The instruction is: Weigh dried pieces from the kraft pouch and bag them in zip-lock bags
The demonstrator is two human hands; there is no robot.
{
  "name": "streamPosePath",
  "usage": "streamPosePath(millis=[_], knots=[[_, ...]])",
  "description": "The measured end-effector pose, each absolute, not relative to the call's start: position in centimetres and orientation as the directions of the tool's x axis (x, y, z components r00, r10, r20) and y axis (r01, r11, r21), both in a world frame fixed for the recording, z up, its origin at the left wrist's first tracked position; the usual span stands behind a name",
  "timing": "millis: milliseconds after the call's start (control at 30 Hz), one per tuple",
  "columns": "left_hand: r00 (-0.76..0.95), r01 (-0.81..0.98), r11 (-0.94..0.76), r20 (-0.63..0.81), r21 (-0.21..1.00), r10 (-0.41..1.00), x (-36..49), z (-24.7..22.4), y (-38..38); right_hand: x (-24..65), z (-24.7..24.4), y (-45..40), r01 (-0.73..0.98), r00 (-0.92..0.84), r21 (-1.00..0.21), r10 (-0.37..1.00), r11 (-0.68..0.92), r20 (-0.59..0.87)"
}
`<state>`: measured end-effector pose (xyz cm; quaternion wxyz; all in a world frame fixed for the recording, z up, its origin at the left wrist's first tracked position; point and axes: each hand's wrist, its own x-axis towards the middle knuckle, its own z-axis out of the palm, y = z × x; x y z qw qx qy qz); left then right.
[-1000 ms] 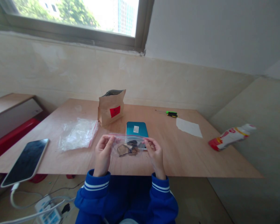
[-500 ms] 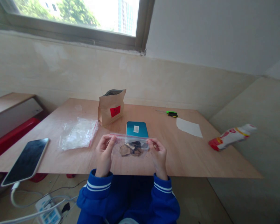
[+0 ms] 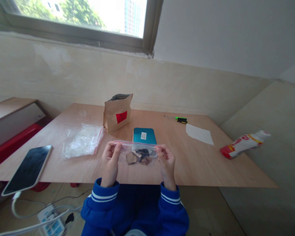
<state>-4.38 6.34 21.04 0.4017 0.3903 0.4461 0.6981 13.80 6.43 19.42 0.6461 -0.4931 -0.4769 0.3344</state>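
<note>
The left hand (image 3: 110, 162) and the right hand (image 3: 167, 164) are each clamped, thumb against fingers, on an upper corner of a clear bag (image 3: 140, 154). The bag is located between the hands, above the near part of the table (image 3: 194, 164), red-lined edge uppermost. It contains brown and dark pieces (image 3: 131, 158). A blue box (image 3: 148, 134) lies just beyond it.
</note>
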Motion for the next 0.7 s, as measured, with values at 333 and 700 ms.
streamPosePath(millis=[333,700], knots=[[-0.291,-0.497,-0.269,0.134,0.825,0.947,-3.83,21.54,6.29,13.41,18.89,6.91,0.088,0.226,-0.976,0.951,0.198,0.214],[-0.172,-0.345,-0.246,0.196,0.906,0.965,-4.25,20.65,6.18,13.05,19.04,6.9,0.092,0.25,-0.966,0.933,0.243,0.259]])
